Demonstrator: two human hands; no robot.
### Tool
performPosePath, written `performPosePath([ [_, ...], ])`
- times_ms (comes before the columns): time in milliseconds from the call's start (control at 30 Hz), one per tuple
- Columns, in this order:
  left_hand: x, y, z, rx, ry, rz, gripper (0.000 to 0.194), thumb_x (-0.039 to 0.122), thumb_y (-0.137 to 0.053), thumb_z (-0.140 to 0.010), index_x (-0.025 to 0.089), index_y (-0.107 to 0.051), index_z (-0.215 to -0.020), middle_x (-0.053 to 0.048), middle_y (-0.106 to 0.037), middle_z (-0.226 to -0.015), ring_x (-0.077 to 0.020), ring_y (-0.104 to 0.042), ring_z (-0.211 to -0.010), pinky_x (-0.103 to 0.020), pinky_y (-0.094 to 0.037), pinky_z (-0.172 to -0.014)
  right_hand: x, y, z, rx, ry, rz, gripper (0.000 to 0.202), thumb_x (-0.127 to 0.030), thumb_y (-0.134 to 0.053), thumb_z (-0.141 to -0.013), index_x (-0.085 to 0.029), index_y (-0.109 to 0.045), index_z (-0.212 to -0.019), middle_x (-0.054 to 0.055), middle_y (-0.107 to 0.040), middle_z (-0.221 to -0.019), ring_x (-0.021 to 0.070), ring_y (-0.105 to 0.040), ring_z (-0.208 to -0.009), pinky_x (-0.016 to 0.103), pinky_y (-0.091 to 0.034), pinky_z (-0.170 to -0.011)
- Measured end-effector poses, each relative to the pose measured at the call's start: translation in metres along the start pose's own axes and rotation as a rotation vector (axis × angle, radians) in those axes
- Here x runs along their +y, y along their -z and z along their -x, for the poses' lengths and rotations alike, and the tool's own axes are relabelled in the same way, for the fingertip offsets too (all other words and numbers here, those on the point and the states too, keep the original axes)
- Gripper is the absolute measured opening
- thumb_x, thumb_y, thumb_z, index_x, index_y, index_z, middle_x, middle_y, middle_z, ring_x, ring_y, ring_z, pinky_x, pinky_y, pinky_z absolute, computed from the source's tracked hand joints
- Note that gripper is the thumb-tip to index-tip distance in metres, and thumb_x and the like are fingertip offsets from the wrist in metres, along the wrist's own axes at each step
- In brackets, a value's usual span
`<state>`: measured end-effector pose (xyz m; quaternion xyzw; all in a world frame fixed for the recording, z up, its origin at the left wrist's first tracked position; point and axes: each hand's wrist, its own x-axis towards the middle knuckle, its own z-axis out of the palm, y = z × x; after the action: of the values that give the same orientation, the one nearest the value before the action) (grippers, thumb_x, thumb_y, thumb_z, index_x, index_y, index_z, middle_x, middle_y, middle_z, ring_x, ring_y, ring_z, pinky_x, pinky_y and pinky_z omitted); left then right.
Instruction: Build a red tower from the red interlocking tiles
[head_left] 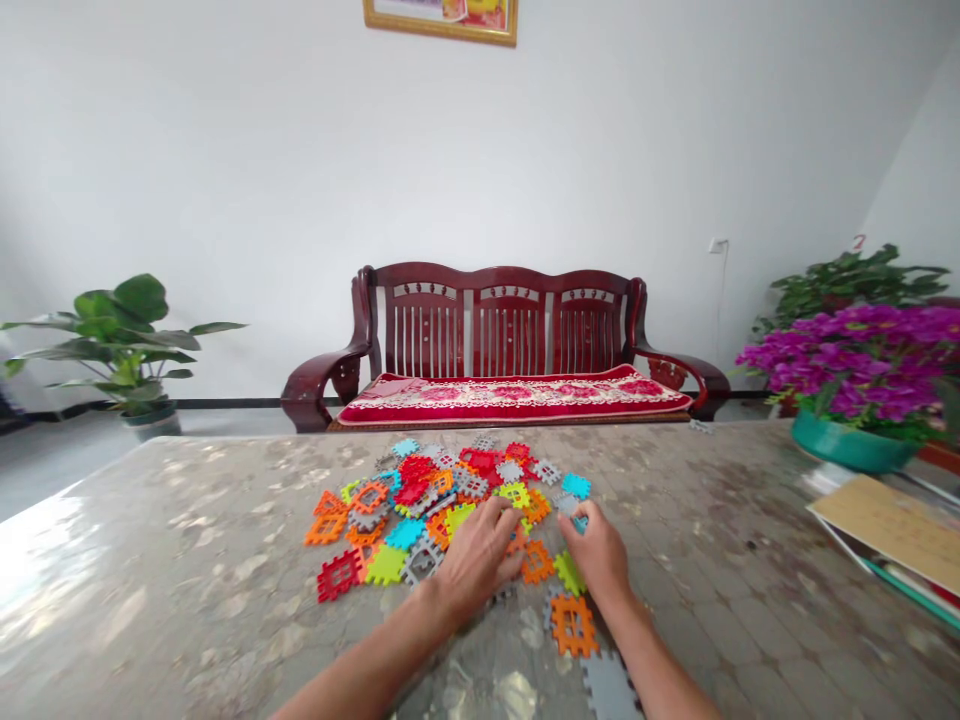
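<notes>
Nearest of all, a flat grey plastic panel with notched edges (609, 685) lies on the patterned, glossy surface (187, 610), partly covered by the right forearm. Just beyond it sits an orange notched plastic square with a window-like frame (574, 626), and a lime-green notched plastic piece (568, 573) is just beside the right hand (598, 550). That hand is half curled, thumb and fingers bent towards a small blue plastic piece (580, 523); from where I stand I can't tell whether it has hold of it. The left hand (480, 550) reaches palm down over the near right edge of a jumbled heap of red, orange, grey, green and blue notched pieces (442, 484), fingers bent and loosely together; what is under them, if anything, is hidden.

To my eye, the step in hand is picking through the pieces, none of which I can see joined between the hands. The next move seems to call for a clean fingertip grip on one piece's edge, lifting it without dragging its overlapping neighbours.
</notes>
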<state>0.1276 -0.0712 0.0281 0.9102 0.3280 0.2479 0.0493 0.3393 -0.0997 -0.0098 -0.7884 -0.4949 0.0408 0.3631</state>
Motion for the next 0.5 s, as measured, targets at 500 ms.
performPosePath([
  [500, 0.066, -0.022, 0.013, -0.33, 0.132, 0.08, 0.067, 0.065, -0.076, -0.059, 0.024, -0.065, -0.111, -0.009, -0.06, -0.122, -0.0322, -0.051, -0.116, -0.047, -0.038, -0.106, -0.005, 0.015, 0.007, -0.117, 0.228, 0.029, 0.034, -0.041, -0.039, -0.094, -0.025, -0.068, -0.087, 0.005, -0.068, -0.098, 0.0203, -0.062, -0.096, 0.028, -0.043, -0.082],
])
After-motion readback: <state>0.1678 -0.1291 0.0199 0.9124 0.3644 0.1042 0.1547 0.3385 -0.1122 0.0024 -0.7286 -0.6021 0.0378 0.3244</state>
